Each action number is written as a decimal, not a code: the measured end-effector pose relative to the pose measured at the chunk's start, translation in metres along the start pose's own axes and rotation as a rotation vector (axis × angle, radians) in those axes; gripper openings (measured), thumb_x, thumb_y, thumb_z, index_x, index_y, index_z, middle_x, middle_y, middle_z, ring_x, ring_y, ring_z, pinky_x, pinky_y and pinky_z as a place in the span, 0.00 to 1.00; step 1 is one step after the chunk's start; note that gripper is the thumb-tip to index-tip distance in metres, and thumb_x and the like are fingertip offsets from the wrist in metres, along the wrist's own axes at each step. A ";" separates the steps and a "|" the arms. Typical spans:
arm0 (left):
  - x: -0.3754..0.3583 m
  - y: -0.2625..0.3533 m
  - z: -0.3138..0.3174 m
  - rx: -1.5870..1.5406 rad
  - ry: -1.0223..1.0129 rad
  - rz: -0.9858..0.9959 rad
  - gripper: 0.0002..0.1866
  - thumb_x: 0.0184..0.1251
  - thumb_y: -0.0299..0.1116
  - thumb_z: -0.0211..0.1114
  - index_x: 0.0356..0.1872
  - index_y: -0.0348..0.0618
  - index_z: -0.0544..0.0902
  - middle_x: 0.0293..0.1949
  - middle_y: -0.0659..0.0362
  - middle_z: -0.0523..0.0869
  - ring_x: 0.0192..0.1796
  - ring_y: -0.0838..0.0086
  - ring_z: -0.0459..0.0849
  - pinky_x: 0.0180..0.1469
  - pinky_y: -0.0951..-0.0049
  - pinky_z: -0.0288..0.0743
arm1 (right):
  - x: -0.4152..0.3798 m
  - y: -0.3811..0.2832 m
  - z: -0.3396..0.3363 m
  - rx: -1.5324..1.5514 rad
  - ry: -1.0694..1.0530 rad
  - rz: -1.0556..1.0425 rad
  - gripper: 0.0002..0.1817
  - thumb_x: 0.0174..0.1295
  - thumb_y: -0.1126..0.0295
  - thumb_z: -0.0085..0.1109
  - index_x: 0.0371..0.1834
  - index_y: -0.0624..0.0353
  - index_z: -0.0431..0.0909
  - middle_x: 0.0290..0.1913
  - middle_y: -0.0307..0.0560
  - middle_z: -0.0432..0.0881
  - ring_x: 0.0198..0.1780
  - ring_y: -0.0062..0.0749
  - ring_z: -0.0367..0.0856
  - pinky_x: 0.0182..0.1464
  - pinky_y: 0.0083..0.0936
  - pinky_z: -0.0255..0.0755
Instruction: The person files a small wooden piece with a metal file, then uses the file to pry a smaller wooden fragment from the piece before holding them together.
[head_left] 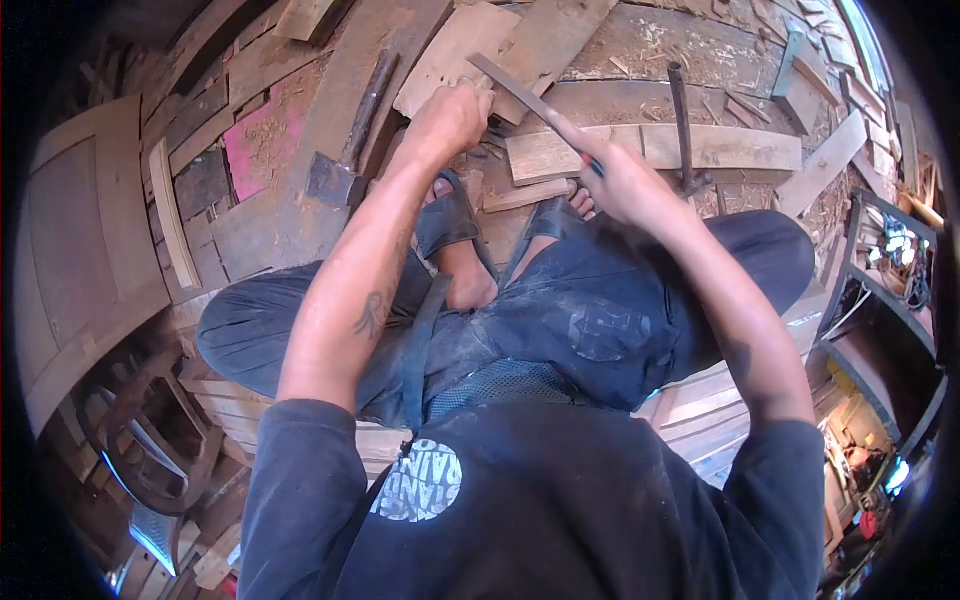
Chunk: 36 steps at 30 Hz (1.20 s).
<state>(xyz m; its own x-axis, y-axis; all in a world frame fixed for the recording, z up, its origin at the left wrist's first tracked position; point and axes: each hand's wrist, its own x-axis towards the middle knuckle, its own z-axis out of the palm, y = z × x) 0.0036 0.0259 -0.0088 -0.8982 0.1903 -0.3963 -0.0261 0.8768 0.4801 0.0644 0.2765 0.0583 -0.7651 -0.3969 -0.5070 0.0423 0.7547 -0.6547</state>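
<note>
My right hand (pixel 630 185) is closed round the handle of a long flat metal tool (pixel 530 100), which looks like a file. The tool slants up and left, its far end just above my left hand (pixel 455 118). The fingers of that left hand are bent together over a pale wooden board (pixel 450 55); what they pinch is too small to make out. Below the tool lies a curved wooden piece (pixel 715 147), near my sandalled feet (pixel 455 225).
A hammer (pixel 335 182) lies left of my left forearm. A metal bar (pixel 681 125) crosses the curved wood on the right. Wood shavings and offcuts (pixel 800 90) cover the floor. A wooden panel (pixel 85 230) stands far left, a dark metal frame (pixel 885 330) far right.
</note>
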 end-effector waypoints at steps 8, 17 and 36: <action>-0.006 0.008 0.004 -0.001 0.071 -0.012 0.26 0.80 0.48 0.56 0.46 0.26 0.82 0.43 0.26 0.85 0.53 0.33 0.85 0.57 0.42 0.77 | 0.090 0.010 0.004 -0.157 0.144 -0.176 0.38 0.70 0.74 0.50 0.83 0.28 0.63 0.54 0.66 0.87 0.56 0.59 0.87 0.60 0.46 0.80; 0.013 -0.011 0.007 -0.022 -0.056 0.023 0.25 0.79 0.45 0.57 0.51 0.27 0.84 0.48 0.27 0.86 0.56 0.35 0.85 0.61 0.45 0.78 | -0.007 -0.005 -0.007 0.133 -0.081 0.105 0.42 0.69 0.80 0.47 0.84 0.28 0.61 0.45 0.63 0.89 0.44 0.49 0.92 0.55 0.41 0.85; 0.014 -0.005 -0.001 -0.053 -0.089 0.050 0.32 0.80 0.51 0.54 0.49 0.20 0.81 0.46 0.23 0.84 0.55 0.33 0.85 0.60 0.46 0.77 | 0.017 -0.004 -0.015 -0.046 -0.024 0.020 0.43 0.67 0.80 0.51 0.84 0.28 0.60 0.51 0.62 0.88 0.53 0.62 0.87 0.62 0.47 0.81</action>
<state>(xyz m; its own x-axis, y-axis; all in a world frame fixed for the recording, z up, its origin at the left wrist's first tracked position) -0.0096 0.0238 -0.0161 -0.8567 0.2734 -0.4373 -0.0078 0.8410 0.5410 0.0422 0.2748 0.0607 -0.7485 -0.3939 -0.5334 0.0269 0.7857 -0.6180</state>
